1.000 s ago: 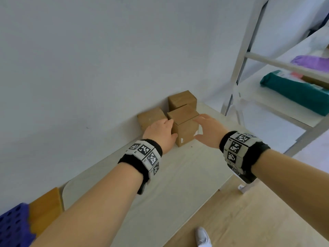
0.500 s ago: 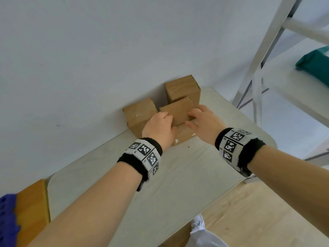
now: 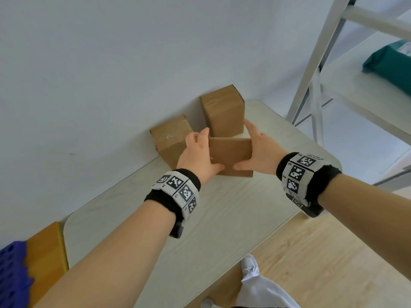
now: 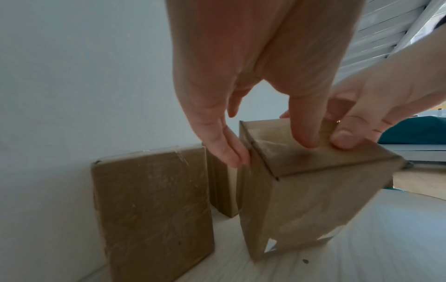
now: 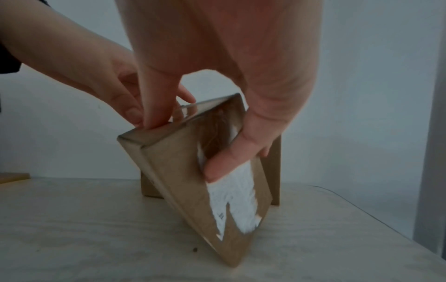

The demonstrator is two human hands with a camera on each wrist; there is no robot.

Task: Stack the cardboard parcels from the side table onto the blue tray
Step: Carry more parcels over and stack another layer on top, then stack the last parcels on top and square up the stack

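Three brown cardboard parcels stand on the pale side table (image 3: pixel 222 218) by the wall. Both hands hold the front parcel (image 3: pixel 230 152) between them. My left hand (image 3: pixel 198 156) grips its left side, thumb on top. My right hand (image 3: pixel 258 150) grips its right side. In the right wrist view this parcel (image 5: pixel 183 181) is tilted, with a lower edge on the table and a torn white label under my fingers (image 5: pixel 224 162). The back left parcel (image 3: pixel 169 138) and the back right parcel (image 3: pixel 222 110) stand upright behind it. A corner of the blue tray (image 3: pixel 11 274) shows at the bottom left.
An orange-brown surface (image 3: pixel 46 245) lies between the tray and the table. A white metal shelf frame (image 3: pixel 311 63) stands to the right, with a teal bundle (image 3: pixel 391 63) on one shelf. Wooden floor (image 3: pixel 322 263) and my white shoe (image 3: pixel 250 263) lie below the table's edge.
Both hands went from reaching around the front parcel to gripping it, and the parcel now stands tilted and nearer to me. My head has moved closer.
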